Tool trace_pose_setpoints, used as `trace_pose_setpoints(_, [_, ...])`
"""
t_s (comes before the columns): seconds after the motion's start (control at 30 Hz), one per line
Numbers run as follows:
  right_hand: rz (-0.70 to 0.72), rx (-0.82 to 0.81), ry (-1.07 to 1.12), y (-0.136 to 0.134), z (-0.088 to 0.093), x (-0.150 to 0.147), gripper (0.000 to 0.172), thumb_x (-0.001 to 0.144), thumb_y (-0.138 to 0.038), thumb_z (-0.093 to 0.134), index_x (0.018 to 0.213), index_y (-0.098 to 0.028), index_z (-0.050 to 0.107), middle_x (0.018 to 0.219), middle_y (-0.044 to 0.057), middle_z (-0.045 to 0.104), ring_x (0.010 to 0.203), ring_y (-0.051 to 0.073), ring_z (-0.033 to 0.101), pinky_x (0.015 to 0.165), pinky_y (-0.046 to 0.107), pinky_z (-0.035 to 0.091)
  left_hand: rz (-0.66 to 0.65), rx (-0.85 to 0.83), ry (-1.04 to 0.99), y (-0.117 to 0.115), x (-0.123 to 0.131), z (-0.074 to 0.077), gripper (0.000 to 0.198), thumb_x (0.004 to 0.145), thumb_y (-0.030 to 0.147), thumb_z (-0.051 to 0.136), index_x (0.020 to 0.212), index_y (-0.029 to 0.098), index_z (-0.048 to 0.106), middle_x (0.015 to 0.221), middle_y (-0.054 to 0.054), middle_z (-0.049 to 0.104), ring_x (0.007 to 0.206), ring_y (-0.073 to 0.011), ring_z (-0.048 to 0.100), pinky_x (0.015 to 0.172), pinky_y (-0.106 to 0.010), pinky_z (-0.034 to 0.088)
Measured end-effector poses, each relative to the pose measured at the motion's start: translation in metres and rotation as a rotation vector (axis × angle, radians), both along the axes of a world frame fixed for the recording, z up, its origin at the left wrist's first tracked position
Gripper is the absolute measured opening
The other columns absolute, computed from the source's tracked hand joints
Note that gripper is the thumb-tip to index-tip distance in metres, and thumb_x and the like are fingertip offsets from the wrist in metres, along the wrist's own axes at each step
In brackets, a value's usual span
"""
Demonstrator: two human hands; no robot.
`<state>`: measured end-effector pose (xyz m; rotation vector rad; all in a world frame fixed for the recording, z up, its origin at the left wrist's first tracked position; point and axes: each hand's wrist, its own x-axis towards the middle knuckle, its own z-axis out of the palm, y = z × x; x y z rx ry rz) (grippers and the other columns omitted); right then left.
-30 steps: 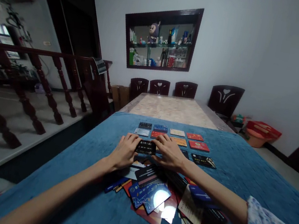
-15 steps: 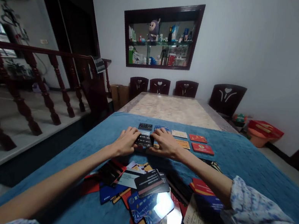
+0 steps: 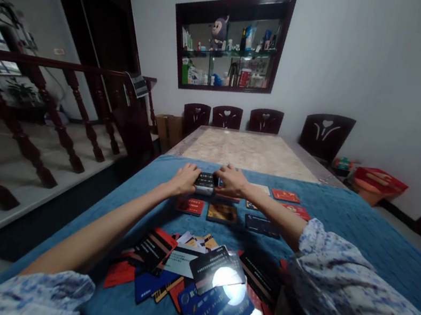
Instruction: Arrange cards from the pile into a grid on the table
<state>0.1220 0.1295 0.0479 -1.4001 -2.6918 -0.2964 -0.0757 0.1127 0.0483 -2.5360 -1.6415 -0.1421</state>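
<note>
Both my arms reach far forward over a blue cloth point(image 3: 345, 225) on the table. My left hand point(image 3: 184, 179) and my right hand point(image 3: 233, 180) pinch the two ends of a black card point(image 3: 205, 181) between them, low over the far row of laid-out cards. Red cards point(image 3: 285, 196) lie to the right of my right hand. Nearer to me lie a red card point(image 3: 189, 205), a brown card point(image 3: 222, 213) and a dark blue card point(image 3: 261, 225) in a row. A loose heap of cards point(image 3: 205, 279) lies close to my body.
Beyond the cloth the bare marble tabletop point(image 3: 248, 150) runs to dark wooden chairs point(image 3: 265, 120) at the far end. A wooden stair railing point(image 3: 61, 98) stands left. A wall niche point(image 3: 230, 47) holds bottles and a toy. A red basin point(image 3: 379, 184) sits on the floor, right.
Both hands carried the black card away from me, from near the heap to the far row of cards. A nearer row of red, brown and dark blue cards came into view.
</note>
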Motion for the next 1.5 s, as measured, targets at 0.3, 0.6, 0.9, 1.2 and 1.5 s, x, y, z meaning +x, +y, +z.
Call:
trace_pose_setpoints(0.3, [-0.06,-0.078,0.003,0.027,-0.003,-0.007,0.044,0.082,-0.043,0.061,0.12,-0.021,0.063,0.123,0.017,0.058,0.117,0.035,0.046,0.086,0.046,0.046,-0.005,-0.036,-0.023,0.039,0.001,-0.012,0.041,0.075,0.009,0.055,0.116,0.015,0.058,0.125,-0.013,0.053,0.115,-0.0297,0.047,0.096,-0.041,0.044])
trace_pose_setpoints(0.6, [-0.105,-0.165,-0.026,0.05,-0.005,-0.015,0.047,0.081,-0.039,0.06,0.125,-0.021,0.062,0.128,0.018,0.056,0.122,0.035,0.044,0.091,0.049,0.045,-0.009,-0.09,-0.013,0.077,-0.002,-0.023,0.044,0.067,0.009,0.056,0.111,0.015,0.061,0.12,-0.011,0.056,0.114,-0.0291,0.049,0.098,-0.04,0.044])
trace_pose_setpoints(0.9, [-0.114,-0.209,-0.035,0.072,-0.015,-0.015,0.043,0.081,-0.037,0.059,0.121,-0.023,0.063,0.128,0.014,0.061,0.124,0.035,0.044,0.093,0.049,0.044,0.005,-0.143,-0.014,0.108,-0.001,-0.037,0.045,0.065,0.009,0.056,0.109,0.019,0.062,0.116,-0.007,0.062,0.11,-0.026,0.054,0.098,-0.036,0.045])
trace_pose_setpoints(1.2, [-0.119,-0.283,-0.028,0.086,-0.022,-0.015,0.042,0.082,-0.034,0.057,0.122,-0.021,0.063,0.123,0.014,0.065,0.119,0.034,0.052,0.091,0.048,0.047,-0.006,-0.226,-0.042,0.118,-0.002,-0.04,0.045,0.069,0.008,0.055,0.113,0.015,0.062,0.115,-0.009,0.066,0.107,-0.0253,0.06,0.092,-0.032,0.05])
trace_pose_setpoints(1.5, [-0.121,-0.28,0.007,0.092,-0.031,-0.019,0.051,0.077,-0.035,0.064,0.126,-0.022,0.063,0.135,0.014,0.059,0.124,0.037,0.049,0.094,0.049,0.047,-0.014,-0.262,-0.031,0.122,-0.001,-0.041,0.046,0.063,0.008,0.057,0.109,0.014,0.064,0.112,-0.011,0.067,0.106,-0.0285,0.061,0.091,-0.035,0.051])
